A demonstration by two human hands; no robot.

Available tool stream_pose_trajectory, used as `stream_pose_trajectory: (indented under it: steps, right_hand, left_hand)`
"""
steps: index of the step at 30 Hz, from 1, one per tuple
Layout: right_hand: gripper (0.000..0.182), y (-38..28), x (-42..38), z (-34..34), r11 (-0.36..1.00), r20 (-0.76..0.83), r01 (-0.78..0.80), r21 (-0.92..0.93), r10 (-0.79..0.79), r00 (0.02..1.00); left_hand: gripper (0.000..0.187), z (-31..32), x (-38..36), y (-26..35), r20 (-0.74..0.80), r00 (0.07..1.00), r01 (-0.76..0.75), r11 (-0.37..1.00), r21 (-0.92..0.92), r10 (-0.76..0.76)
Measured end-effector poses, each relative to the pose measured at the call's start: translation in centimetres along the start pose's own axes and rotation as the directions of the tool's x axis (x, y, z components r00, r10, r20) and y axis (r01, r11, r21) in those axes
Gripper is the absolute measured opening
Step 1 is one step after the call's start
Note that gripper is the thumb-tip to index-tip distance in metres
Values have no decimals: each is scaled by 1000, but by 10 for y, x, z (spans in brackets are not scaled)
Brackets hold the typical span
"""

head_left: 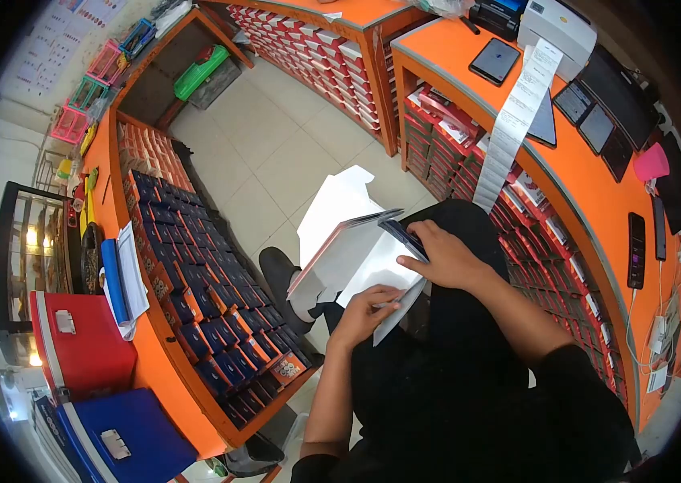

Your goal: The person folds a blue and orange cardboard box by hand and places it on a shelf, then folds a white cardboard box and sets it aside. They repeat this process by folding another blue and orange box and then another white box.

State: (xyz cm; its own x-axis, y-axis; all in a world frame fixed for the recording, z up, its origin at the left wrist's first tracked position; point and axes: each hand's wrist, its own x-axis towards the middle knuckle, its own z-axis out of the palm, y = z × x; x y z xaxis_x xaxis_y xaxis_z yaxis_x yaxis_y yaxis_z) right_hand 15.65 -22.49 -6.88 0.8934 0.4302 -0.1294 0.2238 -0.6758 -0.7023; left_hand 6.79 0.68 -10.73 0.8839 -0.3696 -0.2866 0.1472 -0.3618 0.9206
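A white flat box (340,241) lies tilted across the lap of the seated person, its open flap lifted away from the body and showing a pale inner face. The right hand (445,258) rests on the far side of the box with fingers curled around a dark, thin object (401,236) that it presses against the box's upper edge; what that object is cannot be made out. The left hand (364,314) is closed in a pinch on the near lower edge of the box, thumb on top and fingers underneath, beside a loose white sheet (401,310) that hangs from the box's corner. Both forearms are bare, and the legs below are clothed in black, with a black shoe (280,278) on the tiled floor (276,145) just past the box.

An orange counter (598,193) curves along the right, carrying a white label printer (557,28) near its far edge with a long strip of printed paper (509,129) hanging over the counter's front edge. Dark phones (495,60) and tablets lie along the counter top. Shelves under it hold rows of small red boxes (453,137). Opposite, a second orange counter (155,346) holds dark blue boxes (211,298) on its slanted shelving.
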Motion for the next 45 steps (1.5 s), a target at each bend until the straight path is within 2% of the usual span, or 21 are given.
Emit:
stream_pose_trajectory:
  steps: [4,6,8,10,11,12,15,19,22,26,28,29,31,32,34,35,37,38,40,42,45]
  right_hand:
    - [73,3,-7,-3,992,52,-31,123,25,998]
    - [74,4,-12,-3,972,59,-14,233,0,998]
    - [71,3,-18,-1,947,69,-34,319,13,998]
    - [70,6,-23,8,914,77,-48,403,18,997]
    - [65,11,-25,19,896,19,-9,445,1,1000]
    - [62,12,-26,24,875,-42,32,482,-13,999]
    - [60,10,-33,30,821,-1,-39,570,48,999]
    - [56,1,-44,38,871,-91,-2,491,53,994]
    - [55,5,-47,38,889,-128,3,459,62,990]
    - [57,6,-59,39,917,-164,-34,399,108,981]
    - [63,-4,-64,28,879,-38,-186,440,225,974]
    - [63,-5,-65,28,879,-37,-186,440,225,974]
    - [71,-8,-67,27,997,-200,-52,56,63,978]
    - [71,-14,-68,23,997,-199,-54,58,64,978]
    - [76,-38,-65,3,983,-247,-34,-178,-11,969]
    - [76,-43,-63,-3,983,-250,-33,-178,-13,968]
    - [76,-52,-60,-10,889,-157,257,-380,-336,929]
    - [76,-56,-60,-8,887,-158,261,-380,-340,927]
    - [78,-67,-64,0,690,-231,658,-303,-723,651]
    - [75,-94,-71,2,566,-195,799,-202,-823,534]
    - [73,-119,-58,2,559,-47,816,-146,-828,559]
  left_hand:
    - [20,3,-13,12,-133,991,35,981,193,-9]
    - [12,7,-23,29,-317,935,4,890,456,158]
    - [10,8,-29,41,-356,925,49,891,451,129]
    - [11,9,-34,40,-366,931,133,921,365,11]
    - [12,14,-34,28,-374,923,32,947,320,95]
    - [12,16,-36,25,-376,922,34,946,322,95]
    - [14,18,-44,27,-312,949,32,968,249,49]
    - [16,25,-51,29,-244,968,88,987,136,-53]
    - [13,18,-60,20,-239,971,33,998,60,-18]
    - [15,-4,-89,45,-296,955,38,975,218,29]
    - [13,-17,-107,68,-351,935,52,960,276,50]
    - [13,-23,-115,78,-352,935,53,960,275,50]
    - [12,-36,-130,97,-380,922,63,943,328,70]
    - [12,-40,-137,102,-379,923,64,942,329,69]
    - [10,-48,-150,114,-495,868,47,984,171,45]
    - [8,-54,-150,124,-489,861,5,960,279,138]
    - [7,-59,-150,143,-475,874,80,937,341,99]
    - [6,-61,-148,148,-463,885,155,904,399,53]
    - [8,-55,-136,151,-453,888,140,891,431,80]
    - [12,-45,-126,151,-304,941,46,835,548,148]
    - [15,-34,-122,145,-191,981,70,873,483,27]
